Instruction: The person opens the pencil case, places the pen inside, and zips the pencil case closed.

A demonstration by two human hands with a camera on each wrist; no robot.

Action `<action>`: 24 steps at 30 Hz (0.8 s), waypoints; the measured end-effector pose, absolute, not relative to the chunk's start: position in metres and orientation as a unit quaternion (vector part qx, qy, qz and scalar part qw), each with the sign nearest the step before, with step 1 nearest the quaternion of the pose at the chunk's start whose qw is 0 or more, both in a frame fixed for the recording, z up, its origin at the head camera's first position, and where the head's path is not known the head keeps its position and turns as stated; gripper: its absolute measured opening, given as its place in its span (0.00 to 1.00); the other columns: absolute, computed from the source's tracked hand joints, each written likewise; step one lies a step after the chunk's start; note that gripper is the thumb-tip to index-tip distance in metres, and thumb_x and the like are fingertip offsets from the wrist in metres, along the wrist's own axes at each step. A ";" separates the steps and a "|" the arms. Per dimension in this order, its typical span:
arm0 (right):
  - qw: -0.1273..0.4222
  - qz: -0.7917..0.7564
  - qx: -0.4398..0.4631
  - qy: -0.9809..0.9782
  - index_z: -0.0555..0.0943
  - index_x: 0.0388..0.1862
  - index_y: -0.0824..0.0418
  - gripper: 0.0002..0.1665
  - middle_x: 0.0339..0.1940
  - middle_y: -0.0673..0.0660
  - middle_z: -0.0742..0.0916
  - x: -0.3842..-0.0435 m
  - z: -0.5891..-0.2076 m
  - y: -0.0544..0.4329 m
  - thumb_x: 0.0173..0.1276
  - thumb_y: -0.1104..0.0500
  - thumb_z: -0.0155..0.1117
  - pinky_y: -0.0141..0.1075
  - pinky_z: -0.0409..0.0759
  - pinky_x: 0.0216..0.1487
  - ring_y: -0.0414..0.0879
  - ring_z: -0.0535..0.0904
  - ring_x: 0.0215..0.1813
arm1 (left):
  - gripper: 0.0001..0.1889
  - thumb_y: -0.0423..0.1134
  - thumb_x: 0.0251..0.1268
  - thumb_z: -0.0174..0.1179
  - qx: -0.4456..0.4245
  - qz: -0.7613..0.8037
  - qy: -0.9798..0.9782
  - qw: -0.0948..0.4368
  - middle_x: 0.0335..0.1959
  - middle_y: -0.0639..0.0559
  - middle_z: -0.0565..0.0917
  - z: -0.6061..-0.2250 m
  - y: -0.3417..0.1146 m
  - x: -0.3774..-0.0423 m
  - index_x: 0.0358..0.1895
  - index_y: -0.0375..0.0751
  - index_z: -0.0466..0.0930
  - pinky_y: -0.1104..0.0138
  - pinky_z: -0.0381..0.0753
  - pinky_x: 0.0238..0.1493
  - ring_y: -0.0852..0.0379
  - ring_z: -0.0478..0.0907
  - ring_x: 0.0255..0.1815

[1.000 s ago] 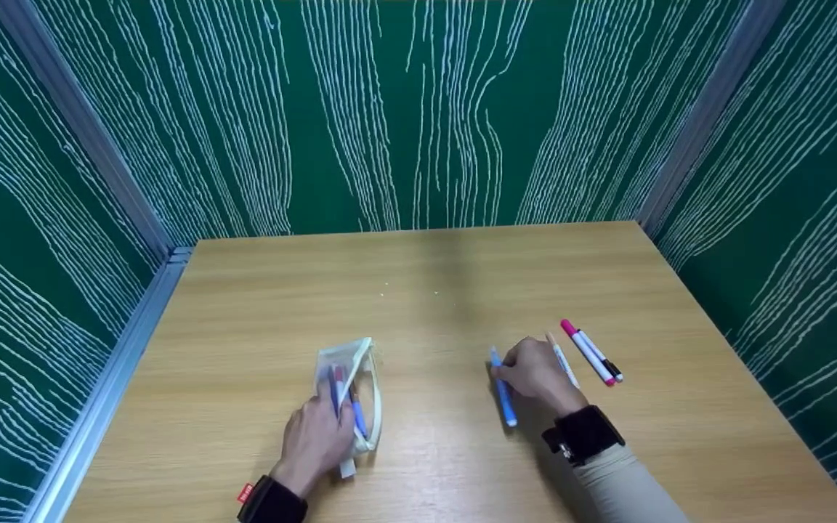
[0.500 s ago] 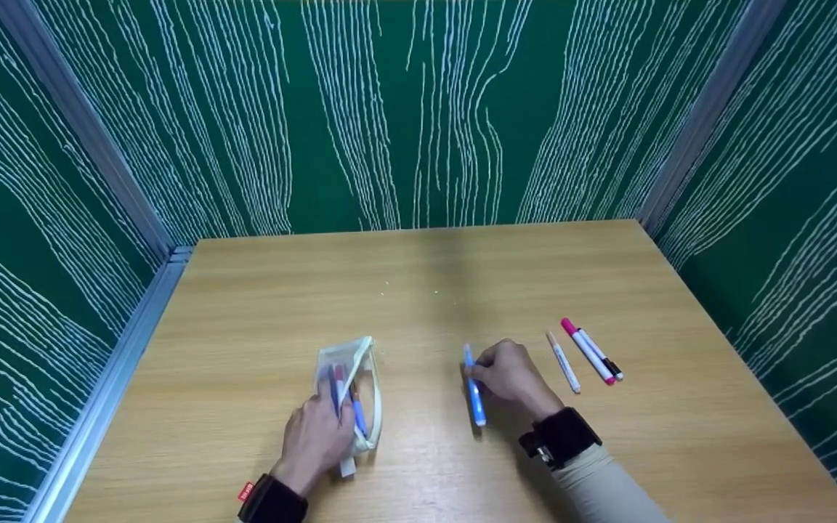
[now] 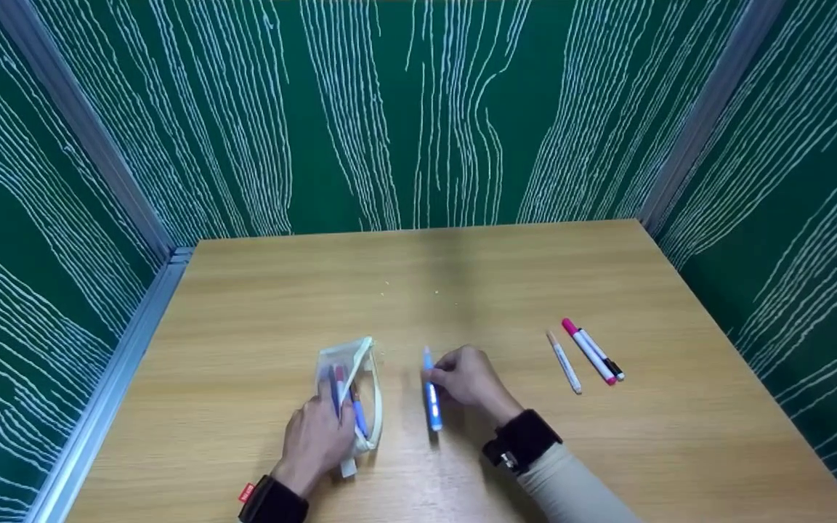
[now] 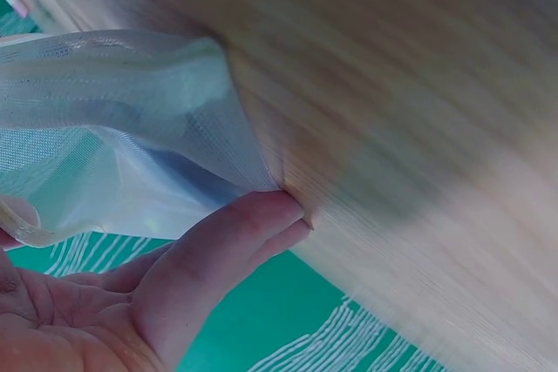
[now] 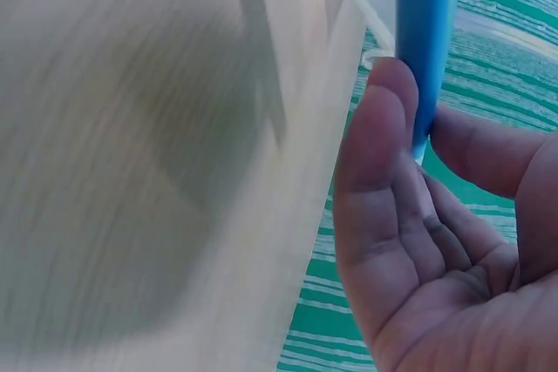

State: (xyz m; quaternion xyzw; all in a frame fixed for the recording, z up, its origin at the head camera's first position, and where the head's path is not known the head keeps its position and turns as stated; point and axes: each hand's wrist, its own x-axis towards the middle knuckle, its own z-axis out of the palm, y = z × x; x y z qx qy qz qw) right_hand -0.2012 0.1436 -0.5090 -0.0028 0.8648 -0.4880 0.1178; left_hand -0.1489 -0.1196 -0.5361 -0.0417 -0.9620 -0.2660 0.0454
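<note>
My left hand (image 3: 317, 439) grips a pale mesh pencil pouch (image 3: 342, 354) at the table's front left. The pouch's zip side gapes open toward the right, and several pens (image 3: 358, 412) lie inside. In the left wrist view the fingers (image 4: 235, 233) lie along the mesh of the pouch (image 4: 157, 84). A blue marker (image 3: 432, 401) is pinched between thumb and fingers of my right hand (image 3: 469, 378), a short way right of the pouch. The right wrist view has the marker (image 5: 425, 41) upright between the thumb and fingertips, its lower end close to the hand.
On the wooden table (image 3: 280, 290), to the right, lie a thin white pen (image 3: 564, 363), a white marker with a pink cap (image 3: 588, 351) and a white pen with a black cap (image 3: 600, 354). A green wall (image 3: 404, 145) with white lines stands behind the table.
My right hand has carried the blue marker leftward from near the loose pens toward the pouch. The left hand and the pouch have stayed where they were.
</note>
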 end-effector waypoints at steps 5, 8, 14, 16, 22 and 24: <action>0.116 -0.490 -0.021 0.864 0.90 0.37 0.64 0.11 0.26 0.54 0.89 -0.201 -0.514 0.127 0.68 0.56 0.73 0.42 0.87 0.32 0.48 0.87 0.28 | 0.24 0.47 0.76 0.51 -0.039 -0.271 -0.961 0.046 0.24 0.51 0.76 -0.537 -0.120 -0.150 0.63 0.29 0.69 0.57 0.77 0.27 0.54 0.74 0.21; 0.122 -0.495 -0.024 0.860 0.90 0.37 0.64 0.10 0.25 0.54 0.89 -0.202 -0.516 0.119 0.68 0.56 0.72 0.43 0.87 0.32 0.48 0.87 0.26 | 0.23 0.47 0.77 0.51 -0.038 -0.273 -0.960 0.045 0.23 0.51 0.75 -0.537 -0.121 -0.151 0.61 0.30 0.70 0.58 0.76 0.26 0.54 0.73 0.21; 0.126 -0.504 -0.032 0.854 0.90 0.35 0.63 0.09 0.23 0.54 0.89 -0.199 -0.522 0.102 0.68 0.57 0.72 0.43 0.87 0.30 0.46 0.86 0.23 | 0.21 0.47 0.77 0.50 -0.037 -0.273 -0.960 0.039 0.23 0.51 0.73 -0.537 -0.121 -0.150 0.58 0.30 0.71 0.59 0.74 0.24 0.54 0.72 0.20; 0.124 -0.502 -0.033 0.855 0.90 0.35 0.62 0.09 0.23 0.53 0.89 -0.197 -0.524 0.098 0.68 0.57 0.73 0.41 0.86 0.29 0.46 0.86 0.24 | 0.21 0.47 0.77 0.50 -0.034 -0.273 -0.961 0.032 0.23 0.51 0.73 -0.537 -0.121 -0.150 0.57 0.30 0.72 0.60 0.73 0.24 0.54 0.71 0.20; 0.126 -0.512 -0.027 0.849 0.90 0.33 0.61 0.08 0.22 0.53 0.88 -0.195 -0.526 0.085 0.67 0.57 0.74 0.40 0.86 0.28 0.48 0.87 0.25 | 0.19 0.48 0.79 0.48 -0.028 -0.275 -0.961 0.008 0.24 0.51 0.72 -0.535 -0.121 -0.151 0.54 0.33 0.73 0.61 0.71 0.24 0.54 0.70 0.20; 0.133 -0.515 -0.027 0.847 0.90 0.33 0.61 0.07 0.22 0.53 0.88 -0.195 -0.527 0.082 0.67 0.57 0.74 0.40 0.85 0.28 0.47 0.87 0.25 | 0.19 0.48 0.79 0.48 -0.029 -0.274 -0.961 0.008 0.24 0.51 0.72 -0.535 -0.122 -0.150 0.53 0.33 0.73 0.61 0.71 0.24 0.54 0.70 0.20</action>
